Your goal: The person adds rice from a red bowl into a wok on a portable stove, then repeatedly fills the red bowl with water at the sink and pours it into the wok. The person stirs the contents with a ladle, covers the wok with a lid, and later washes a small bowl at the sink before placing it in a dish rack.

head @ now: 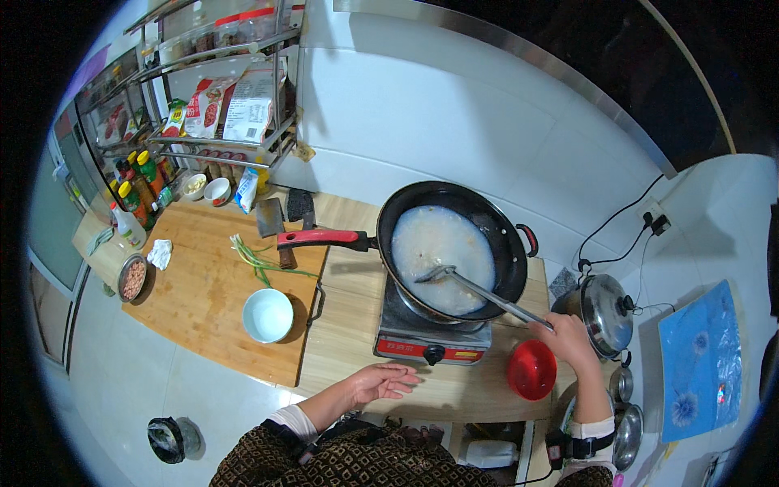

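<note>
My right hand [567, 338] grips the handle of a metal wok spatula [487, 293], whose blade dips into a cloudy white liquid [441, 249]. That liquid lies in a black wok [517, 268] with a red and black handle pointing left. Under the wok is a portable gas stove [401, 346] with a black knob on its red front panel. My left hand [383, 385] is empty with its fingers apart, in front of the stove near the counter edge. Close to my right hand, a red plastic bowl [532, 370] sits on the counter.
On the left, a wooden cutting board [201, 274] bears spring onions [268, 262], a cleaver [269, 217] and a white bowl [268, 315]. A metal bowl of meat [132, 278] rests at its left edge. A lidded pot [605, 313] stands right; a metal rack [213, 143] holds packets.
</note>
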`<state>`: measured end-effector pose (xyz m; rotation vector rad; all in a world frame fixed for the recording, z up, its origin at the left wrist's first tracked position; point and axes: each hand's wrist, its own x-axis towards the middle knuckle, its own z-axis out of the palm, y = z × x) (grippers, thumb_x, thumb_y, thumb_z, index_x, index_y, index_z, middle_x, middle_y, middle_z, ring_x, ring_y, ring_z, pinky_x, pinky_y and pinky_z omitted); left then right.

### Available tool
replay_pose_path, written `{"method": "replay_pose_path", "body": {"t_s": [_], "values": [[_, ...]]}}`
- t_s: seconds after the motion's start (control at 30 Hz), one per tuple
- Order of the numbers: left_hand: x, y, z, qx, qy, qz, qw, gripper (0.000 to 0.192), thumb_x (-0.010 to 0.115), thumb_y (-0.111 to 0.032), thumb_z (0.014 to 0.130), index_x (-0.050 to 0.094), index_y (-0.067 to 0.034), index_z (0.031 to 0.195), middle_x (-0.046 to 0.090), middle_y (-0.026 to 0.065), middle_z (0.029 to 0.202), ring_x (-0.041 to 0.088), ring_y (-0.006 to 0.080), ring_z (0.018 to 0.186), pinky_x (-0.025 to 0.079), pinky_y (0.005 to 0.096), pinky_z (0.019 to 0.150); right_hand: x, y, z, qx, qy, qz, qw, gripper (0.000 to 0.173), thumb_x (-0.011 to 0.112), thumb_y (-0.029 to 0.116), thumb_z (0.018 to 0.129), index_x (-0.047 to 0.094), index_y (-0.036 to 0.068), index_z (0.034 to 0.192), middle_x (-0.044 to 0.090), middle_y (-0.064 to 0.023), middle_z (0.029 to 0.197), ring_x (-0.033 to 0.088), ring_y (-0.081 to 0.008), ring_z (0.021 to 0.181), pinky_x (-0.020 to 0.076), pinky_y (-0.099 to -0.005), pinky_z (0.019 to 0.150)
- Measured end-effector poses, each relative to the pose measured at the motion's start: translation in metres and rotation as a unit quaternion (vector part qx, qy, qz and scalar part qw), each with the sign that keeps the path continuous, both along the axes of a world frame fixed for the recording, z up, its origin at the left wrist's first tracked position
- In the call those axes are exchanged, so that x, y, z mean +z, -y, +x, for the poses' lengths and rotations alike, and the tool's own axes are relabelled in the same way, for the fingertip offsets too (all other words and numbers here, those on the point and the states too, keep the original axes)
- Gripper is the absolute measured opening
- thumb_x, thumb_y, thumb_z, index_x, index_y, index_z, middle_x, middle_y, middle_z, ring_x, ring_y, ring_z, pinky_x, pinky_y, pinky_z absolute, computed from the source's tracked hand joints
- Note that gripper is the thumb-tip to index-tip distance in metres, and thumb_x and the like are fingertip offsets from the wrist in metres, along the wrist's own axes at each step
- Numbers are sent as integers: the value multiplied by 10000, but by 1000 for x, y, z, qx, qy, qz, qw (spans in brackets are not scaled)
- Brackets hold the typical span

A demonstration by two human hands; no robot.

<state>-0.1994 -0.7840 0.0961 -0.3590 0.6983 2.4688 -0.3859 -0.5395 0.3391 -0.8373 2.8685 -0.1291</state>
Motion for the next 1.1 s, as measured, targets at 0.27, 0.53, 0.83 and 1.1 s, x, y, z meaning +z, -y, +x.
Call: {"method": "replay_pose_path", "body": {"t_s": [0.27, 0.53, 0.83, 1.1], "values": [[-2, -5, -11, -37, -19, -5, 999, 346, 437, -195, 915, 428, -24, 1216, 543, 125, 1161, 596, 181, 907, 499, 312, 764, -30, -67, -3, -236, 309, -371, 843, 392, 504, 374, 870, 558, 34, 682, 453, -11, 499, 382, -96, 429, 296, -235, 429], [4, -16, -23, -74, -20, -1, 997, 336, 435, -184, 912, 443, -14, 1202, 526, 141, 1184, 596, 202, 918, 506, 324, 766, -66, -95, 18, -254, 451, -587, 622, 281, 538, 307, 861, 546, 27, 889, 513, -25, 660, 443, -101, 490, 354, -217, 447], [-1, -26, -35, -166, 16, -32, 985, 303, 449, -194, 901, 482, -27, 1151, 578, 133, 1103, 605, 244, 877, 499, 355, 711, -98, -46, 53, -206, 323, -530, 756, 364, 467, 404, 878, 536, 86, 716, 419, 39, 579, 366, -61, 482, 287, -198, 466], [-17, -32, -36, -222, 37, -53, 973, 326, 479, -206, 886, 465, -29, 1160, 575, 135, 1092, 589, 279, 884, 474, 388, 729, -95, -30, 81, -207, 351, -618, 672, 344, 445, 360, 896, 518, 68, 729, 346, 52, 513, 296, -56, 453, 222, -212, 444]]}}
